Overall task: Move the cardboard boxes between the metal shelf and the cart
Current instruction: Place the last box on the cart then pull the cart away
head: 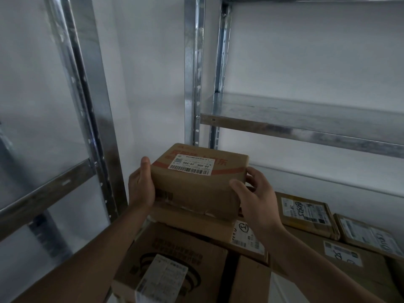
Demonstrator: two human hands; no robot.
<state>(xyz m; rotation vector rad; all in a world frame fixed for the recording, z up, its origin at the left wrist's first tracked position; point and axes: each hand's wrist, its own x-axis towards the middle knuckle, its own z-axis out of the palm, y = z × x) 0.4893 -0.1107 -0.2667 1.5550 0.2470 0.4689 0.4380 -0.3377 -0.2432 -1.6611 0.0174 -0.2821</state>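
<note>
A brown cardboard box (196,184) with a white barcode label and red print is held between both hands, above a pile of other boxes. My left hand (140,189) grips its left side, thumb up along the edge. My right hand (253,197) grips its right side, thumb on the front face. Right of it and higher is a bare tier of the metal shelf (306,125). The cart is not in view.
Several cardboard boxes lie below: a large printed one (170,259) at the front and flat labelled ones (306,213) to the right. Galvanised uprights (192,84) stand behind the held box, and another shelf frame (87,106) stands to the left. White wall lies behind.
</note>
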